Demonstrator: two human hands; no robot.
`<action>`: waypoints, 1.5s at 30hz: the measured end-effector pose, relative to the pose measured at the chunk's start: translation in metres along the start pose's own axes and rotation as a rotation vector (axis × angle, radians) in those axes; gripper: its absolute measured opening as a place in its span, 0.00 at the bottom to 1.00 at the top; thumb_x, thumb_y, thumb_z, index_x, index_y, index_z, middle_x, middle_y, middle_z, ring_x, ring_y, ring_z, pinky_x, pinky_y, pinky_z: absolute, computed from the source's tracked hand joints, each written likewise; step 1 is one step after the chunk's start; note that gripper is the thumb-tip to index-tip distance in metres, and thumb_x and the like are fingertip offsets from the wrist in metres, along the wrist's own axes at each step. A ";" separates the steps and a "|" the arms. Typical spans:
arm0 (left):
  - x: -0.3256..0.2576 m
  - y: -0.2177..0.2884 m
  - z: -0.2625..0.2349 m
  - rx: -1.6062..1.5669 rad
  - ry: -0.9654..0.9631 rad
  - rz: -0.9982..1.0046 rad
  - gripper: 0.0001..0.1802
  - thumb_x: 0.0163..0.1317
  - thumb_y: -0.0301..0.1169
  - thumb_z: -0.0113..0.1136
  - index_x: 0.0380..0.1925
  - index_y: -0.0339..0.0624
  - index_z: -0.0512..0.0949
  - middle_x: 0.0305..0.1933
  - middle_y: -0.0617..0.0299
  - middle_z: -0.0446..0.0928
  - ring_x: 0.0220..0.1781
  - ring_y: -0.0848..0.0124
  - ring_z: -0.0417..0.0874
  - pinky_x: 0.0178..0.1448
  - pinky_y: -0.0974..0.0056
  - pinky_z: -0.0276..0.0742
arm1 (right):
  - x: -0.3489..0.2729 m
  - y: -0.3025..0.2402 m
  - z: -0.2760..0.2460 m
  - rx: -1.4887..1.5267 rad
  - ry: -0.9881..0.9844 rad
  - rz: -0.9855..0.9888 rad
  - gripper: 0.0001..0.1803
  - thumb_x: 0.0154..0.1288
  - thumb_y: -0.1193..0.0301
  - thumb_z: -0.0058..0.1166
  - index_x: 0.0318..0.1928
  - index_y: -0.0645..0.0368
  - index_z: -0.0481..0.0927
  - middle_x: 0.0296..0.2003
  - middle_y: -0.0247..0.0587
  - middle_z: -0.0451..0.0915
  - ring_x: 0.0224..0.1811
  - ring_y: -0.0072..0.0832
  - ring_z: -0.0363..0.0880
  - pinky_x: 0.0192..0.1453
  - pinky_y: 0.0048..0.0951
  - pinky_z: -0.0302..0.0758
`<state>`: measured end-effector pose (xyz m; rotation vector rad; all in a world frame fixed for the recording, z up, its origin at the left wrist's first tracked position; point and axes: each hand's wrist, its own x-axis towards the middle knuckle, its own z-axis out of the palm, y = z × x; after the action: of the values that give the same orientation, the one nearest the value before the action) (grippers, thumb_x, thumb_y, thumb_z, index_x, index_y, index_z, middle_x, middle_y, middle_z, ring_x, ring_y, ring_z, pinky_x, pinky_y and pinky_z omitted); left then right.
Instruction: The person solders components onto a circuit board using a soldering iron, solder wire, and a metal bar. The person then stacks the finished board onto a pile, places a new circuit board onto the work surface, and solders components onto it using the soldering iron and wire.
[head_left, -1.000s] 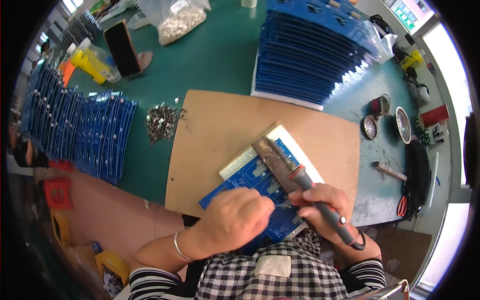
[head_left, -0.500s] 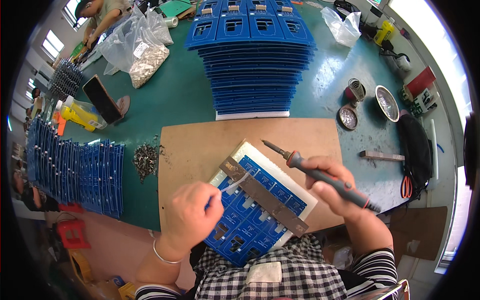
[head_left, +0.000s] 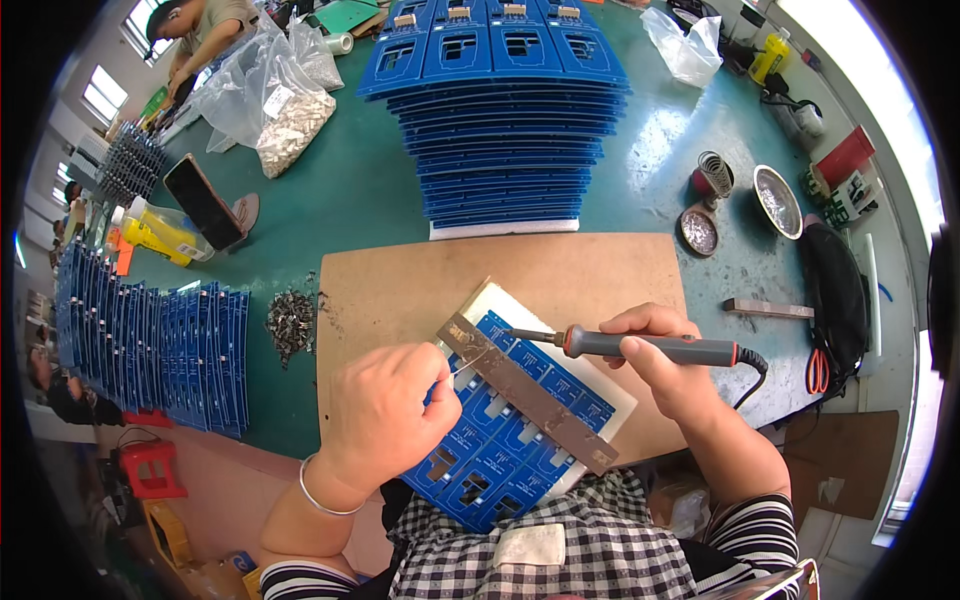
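My right hand (head_left: 660, 352) grips a grey and orange soldering iron (head_left: 640, 346), its tip pointing left over the upper corner of a blue circuit board panel (head_left: 480, 420). In my left hand (head_left: 395, 405), closed in a pinch, is a thin strand of solder wire (head_left: 472, 362) that reaches toward the board near the iron's tip. A dark metal bar (head_left: 530, 393) lies diagonally across the panel. Beneath the panel is a white foam pad (head_left: 612, 398), resting on a brown board (head_left: 400, 285). Whether the tip touches the panel I cannot tell.
A tall stack of blue circuit boards (head_left: 500, 130) stands ahead. More boards (head_left: 200, 350) stand in a row at left, beside a pile of small clippings (head_left: 291, 325). A phone (head_left: 203, 200) leans near bottles. An iron stand (head_left: 712, 180) and metal dish (head_left: 776, 202) sit right. Another person (head_left: 205, 35) works far left.
The soldering iron has swung down and level, its tip now over the board's upper corner. My left hand has shifted slightly right with the solder wire, closer to the tip.
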<state>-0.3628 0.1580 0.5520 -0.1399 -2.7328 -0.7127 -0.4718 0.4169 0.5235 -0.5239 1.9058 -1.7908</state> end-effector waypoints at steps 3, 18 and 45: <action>-0.001 0.000 0.001 0.003 -0.006 -0.001 0.08 0.44 0.22 0.61 0.22 0.43 0.71 0.18 0.58 0.72 0.20 0.58 0.75 0.24 0.58 0.68 | 0.001 0.002 0.001 0.008 -0.004 0.009 0.14 0.67 0.68 0.54 0.45 0.67 0.79 0.35 0.39 0.81 0.36 0.19 0.78 0.41 0.22 0.75; 0.004 0.002 -0.003 0.038 -0.067 0.003 0.07 0.44 0.23 0.60 0.21 0.44 0.70 0.19 0.58 0.73 0.22 0.58 0.76 0.25 0.57 0.69 | 0.004 0.003 -0.002 -0.029 -0.031 0.022 0.15 0.67 0.66 0.55 0.45 0.65 0.79 0.37 0.39 0.81 0.37 0.20 0.79 0.43 0.22 0.76; 0.013 -0.003 0.008 0.118 -0.090 0.008 0.06 0.45 0.24 0.58 0.23 0.44 0.71 0.21 0.59 0.73 0.23 0.58 0.76 0.27 0.56 0.70 | 0.022 -0.004 -0.008 -0.167 -0.129 0.008 0.19 0.63 0.61 0.56 0.45 0.65 0.82 0.36 0.42 0.83 0.38 0.24 0.80 0.44 0.27 0.76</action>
<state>-0.3776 0.1595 0.5483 -0.1599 -2.8490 -0.5542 -0.4944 0.4108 0.5259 -0.6715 1.9746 -1.5612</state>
